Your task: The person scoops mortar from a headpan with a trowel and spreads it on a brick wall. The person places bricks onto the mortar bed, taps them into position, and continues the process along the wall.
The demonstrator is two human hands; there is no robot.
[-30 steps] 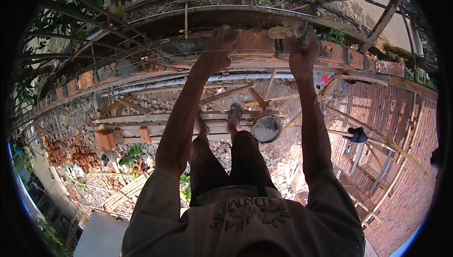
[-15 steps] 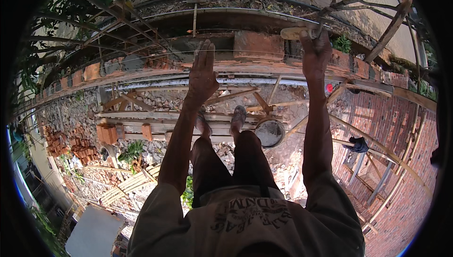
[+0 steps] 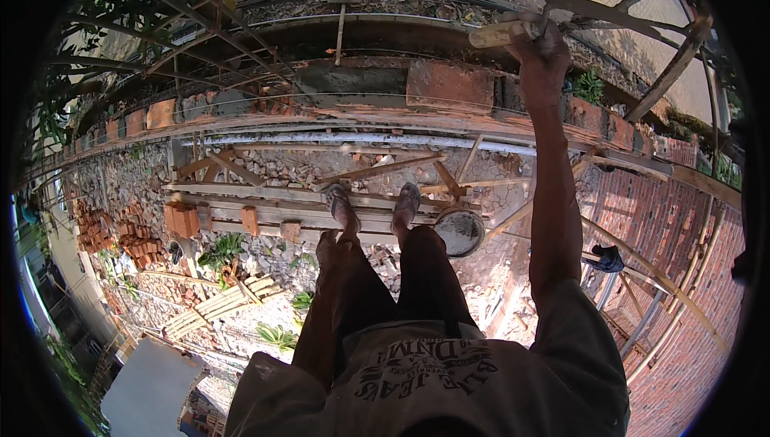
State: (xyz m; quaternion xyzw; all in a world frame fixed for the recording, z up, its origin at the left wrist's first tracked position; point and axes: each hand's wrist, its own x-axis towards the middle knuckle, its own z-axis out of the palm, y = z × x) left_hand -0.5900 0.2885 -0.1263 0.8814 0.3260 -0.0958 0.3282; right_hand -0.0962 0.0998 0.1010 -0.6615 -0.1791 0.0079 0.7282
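My right hand (image 3: 543, 56) is closed around the wooden handle (image 3: 493, 34) of what looks like a trowel, held above the far side of the brick wall; its blade is hard to make out. Below and left of that hand, a large reddish brick (image 3: 451, 86) lies on the wall top, with grey mortar (image 3: 353, 80) spread to its left. A thin string runs along the bricks. My left hand (image 3: 327, 249) hangs low beside my left knee, in shadow, and its fingers are not clear.
My feet stand on wooden planks (image 3: 297, 219) with loose bricks (image 3: 182, 219) at their left. A bucket of grey mortar (image 3: 459, 232) sits by my right foot. Bamboo poles and rubble lie below. Branches (image 3: 670, 68) reach in at the upper right.
My left hand has dropped from the wall top down to beside my knee. My right hand has risen slightly away from me, still holding the wooden handle.
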